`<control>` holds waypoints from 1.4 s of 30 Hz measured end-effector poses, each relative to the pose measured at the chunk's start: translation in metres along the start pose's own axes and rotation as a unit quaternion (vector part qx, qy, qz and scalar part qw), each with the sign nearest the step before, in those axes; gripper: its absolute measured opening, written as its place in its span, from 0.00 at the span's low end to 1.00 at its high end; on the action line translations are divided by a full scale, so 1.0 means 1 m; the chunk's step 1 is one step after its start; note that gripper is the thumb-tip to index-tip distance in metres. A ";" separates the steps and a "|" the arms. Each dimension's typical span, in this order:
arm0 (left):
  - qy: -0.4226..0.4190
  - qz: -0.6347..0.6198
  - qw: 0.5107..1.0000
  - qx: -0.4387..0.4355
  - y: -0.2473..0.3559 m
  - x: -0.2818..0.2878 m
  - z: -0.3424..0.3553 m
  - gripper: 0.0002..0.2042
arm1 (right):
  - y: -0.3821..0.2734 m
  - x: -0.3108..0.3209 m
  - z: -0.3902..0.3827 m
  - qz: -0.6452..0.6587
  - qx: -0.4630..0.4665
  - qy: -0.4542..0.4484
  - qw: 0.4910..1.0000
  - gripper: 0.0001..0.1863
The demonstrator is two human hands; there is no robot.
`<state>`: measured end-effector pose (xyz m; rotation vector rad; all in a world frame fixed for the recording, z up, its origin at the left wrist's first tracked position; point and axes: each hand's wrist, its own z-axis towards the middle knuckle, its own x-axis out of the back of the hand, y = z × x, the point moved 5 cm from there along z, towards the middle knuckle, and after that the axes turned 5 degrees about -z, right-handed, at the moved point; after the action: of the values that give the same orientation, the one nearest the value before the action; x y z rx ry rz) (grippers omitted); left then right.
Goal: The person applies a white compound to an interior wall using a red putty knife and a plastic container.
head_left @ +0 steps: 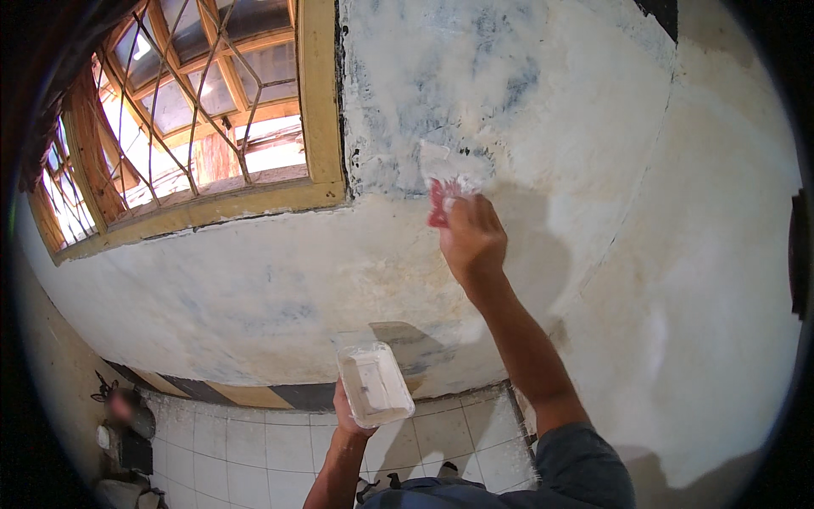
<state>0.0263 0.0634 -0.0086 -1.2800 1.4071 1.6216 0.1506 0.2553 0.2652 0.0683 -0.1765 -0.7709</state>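
Observation:
My right hand is raised to the wall, its fingers closed on a red scraper smeared with white putty. The scraper's edge is at the wall just right of the window's lower corner, beside a wet white patch; motion blurs it a little. Lower down, my left hand supports a white rectangular plastic tub from its left side and below. The tub is tilted toward me, with white putty residue on its inner walls and bottom. Some fingers of my left hand are hidden behind it.
A yellow wooden window frame with thin metal bars fills the upper left. Dark and tan bands run along the wall's foot above a white tiled floor. Dark objects and a blurred shape stand at the lower left.

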 end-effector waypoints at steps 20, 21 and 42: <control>0.032 -0.023 0.999 -0.034 0.033 0.017 -0.024 0.28 | 0.033 -0.042 0.017 0.217 -0.300 -0.002 0.929 0.06; 0.034 -0.053 0.998 -0.028 0.035 0.019 -0.027 0.27 | 0.012 -0.046 0.026 0.199 -0.276 -0.030 0.940 0.07; 0.047 -0.088 0.994 -0.037 0.051 0.024 -0.041 0.24 | -0.012 -0.013 -0.062 0.173 -0.096 -0.079 0.977 0.08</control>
<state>-0.0174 0.0088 -0.0116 -1.4965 1.2597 1.5254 0.1446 0.2558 0.2013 -0.2038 -0.2555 -0.4419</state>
